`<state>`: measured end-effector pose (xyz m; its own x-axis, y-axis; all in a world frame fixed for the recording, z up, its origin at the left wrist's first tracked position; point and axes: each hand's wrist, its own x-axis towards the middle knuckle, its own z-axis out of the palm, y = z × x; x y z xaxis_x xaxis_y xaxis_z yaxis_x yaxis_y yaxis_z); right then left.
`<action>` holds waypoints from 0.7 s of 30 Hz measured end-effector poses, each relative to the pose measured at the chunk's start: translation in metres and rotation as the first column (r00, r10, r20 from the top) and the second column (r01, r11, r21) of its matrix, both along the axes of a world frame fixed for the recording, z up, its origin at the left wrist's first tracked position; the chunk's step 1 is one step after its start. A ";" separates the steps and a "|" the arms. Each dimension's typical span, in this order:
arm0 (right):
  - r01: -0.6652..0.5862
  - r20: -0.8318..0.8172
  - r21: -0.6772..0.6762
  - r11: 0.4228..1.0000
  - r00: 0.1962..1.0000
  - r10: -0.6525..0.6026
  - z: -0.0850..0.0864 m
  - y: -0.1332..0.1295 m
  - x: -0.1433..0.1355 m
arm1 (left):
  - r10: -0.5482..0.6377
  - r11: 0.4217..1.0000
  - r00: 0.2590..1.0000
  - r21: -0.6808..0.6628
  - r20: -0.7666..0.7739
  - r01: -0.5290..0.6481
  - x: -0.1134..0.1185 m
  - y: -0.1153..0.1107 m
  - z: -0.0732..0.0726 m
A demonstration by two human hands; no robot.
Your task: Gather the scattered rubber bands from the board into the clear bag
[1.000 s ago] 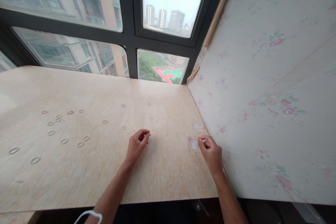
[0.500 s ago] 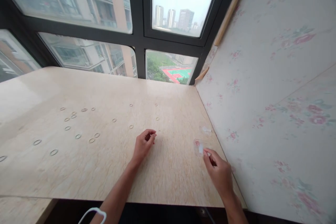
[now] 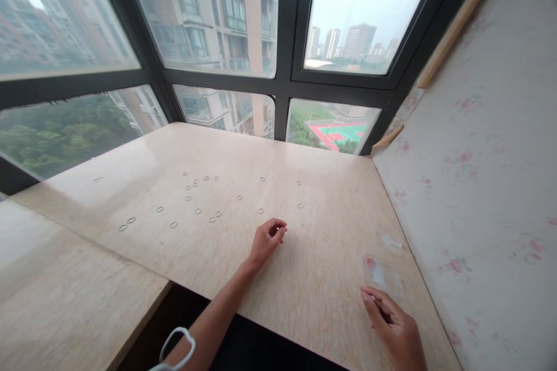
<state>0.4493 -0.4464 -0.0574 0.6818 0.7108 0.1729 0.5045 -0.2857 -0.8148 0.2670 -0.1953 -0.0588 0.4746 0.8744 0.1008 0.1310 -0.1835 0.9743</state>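
Observation:
My left hand (image 3: 268, 239) rests on the marbled tabletop (image 3: 300, 301) with its fingers curled together; what they hold, if anything, is too small to make out. Just beyond it lie thin rings, such as a yellowish ring (image 3: 261, 210) and another ring (image 3: 300, 206). My right hand (image 3: 394, 324) is closed in a pinch just on the near side of a clear plastic box (image 3: 391, 281) with a pink flower on it. Anything between those fingertips cannot be made out. Behind the box sits another clear plastic piece (image 3: 390, 241).
Several more thin rings are scattered over the left part of the tabletop, among them a greenish ring (image 3: 174, 225) and a dark ring (image 3: 123, 228). Dark window frames (image 3: 282, 84) border the back. A flowered wall (image 3: 487, 185) rises along the right side.
The view has turned to the left. My right hand has drawn back from the clear box toward the near edge, still pinched. My left hand stays curled near the rings.

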 end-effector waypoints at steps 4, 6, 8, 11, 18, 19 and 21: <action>-0.022 0.025 -0.019 1.000 0.999 0.022 -0.008 -0.003 0.004 | 0.206 0.963 0.966 0.206 -0.159 -0.171 -0.040 0.031 0.004; -0.033 0.020 -0.033 0.999 0.999 0.034 -0.014 -0.005 0.007 | 0.315 0.914 0.914 0.342 -0.256 -0.219 -0.064 0.049 0.009; -0.038 0.016 -0.049 0.998 0.999 0.039 -0.020 -0.006 0.011 | 0.390 0.877 0.855 0.422 -0.343 -0.231 -0.087 0.065 0.014; -0.013 0.027 -0.059 0.998 1.000 0.015 -0.028 -0.007 0.012 | 0.425 0.871 0.767 0.449 -0.481 -0.200 -0.111 0.084 0.019; -0.002 0.031 -0.072 0.997 1.000 0.004 -0.029 -0.007 0.013 | 0.355 0.889 0.656 0.458 -0.666 -0.017 -0.109 0.113 0.022; -0.028 0.029 -0.079 0.996 0.999 0.030 -0.029 -0.008 0.015 | 0.347 0.890 0.650 0.455 -0.676 -0.001 -0.106 0.116 0.023; -0.076 0.034 -0.092 0.993 0.996 0.079 -0.029 -0.009 0.018 | 0.330 0.891 0.649 0.453 -0.685 0.024 -0.102 0.123 0.023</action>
<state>0.4676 -0.4553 -0.0867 0.6184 0.7751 0.1295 0.5573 -0.3164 -0.7676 0.1649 -0.0722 -0.0355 0.4062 0.9048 0.1283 0.8212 -0.4230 0.3831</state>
